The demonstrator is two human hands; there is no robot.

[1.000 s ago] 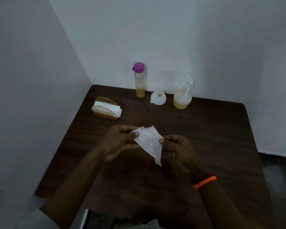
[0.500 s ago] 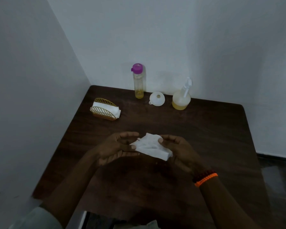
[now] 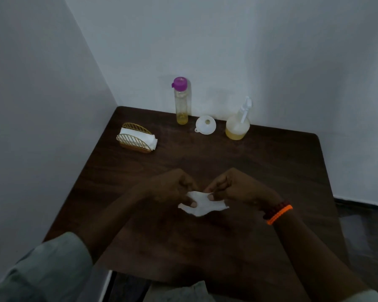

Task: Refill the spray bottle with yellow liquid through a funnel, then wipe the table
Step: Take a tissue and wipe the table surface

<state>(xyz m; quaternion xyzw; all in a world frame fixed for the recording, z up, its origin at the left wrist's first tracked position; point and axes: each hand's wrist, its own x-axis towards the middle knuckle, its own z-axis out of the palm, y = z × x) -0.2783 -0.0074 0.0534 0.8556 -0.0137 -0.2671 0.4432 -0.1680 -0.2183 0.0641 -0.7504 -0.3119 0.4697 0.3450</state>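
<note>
Since the earlier frames the white tissue (image 3: pixel 200 203), which was held up as a broad triangle between the two hands, has been drawn in and lowered; it now shows only as a small crumpled patch low over the middle of the dark wooden surface (image 3: pixel 271 166). Both hands have curled inward, knuckles raised and pointing away from the person.

The left hand (image 3: pixel 168 188) has its fingers (image 3: pixel 192 204) closed down on the left part of the tissue, a thumb tip pressing into it. The right hand (image 3: pixel 238 188) is likewise pinched shut on the tissue's upper right edge, its thumb tip visible against the white. Whether the tissue touches the surface or hangs just above it cannot be told. An orange bracelet (image 3: pixel 279 214) with a darker beaded band beside it circles the right wrist, and a pale grey-green sleeve (image 3: pixel 48 264) covers the left forearm near the bottom corner.

Along the far edge by the wall stand three things in a row: a tall clear bottle (image 3: pixel 181 103) with a purple cap and a little yellow liquid at its bottom, a white funnel (image 3: pixel 205 124) lying wide mouth up just beside it, and the round spray bottle (image 3: pixel 237 125), its white trigger head fitted and yellow liquid filling its lower part. Well to the left sits a gold wire napkin holder (image 3: pixel 135 138) with folded white tissues in it.
</note>
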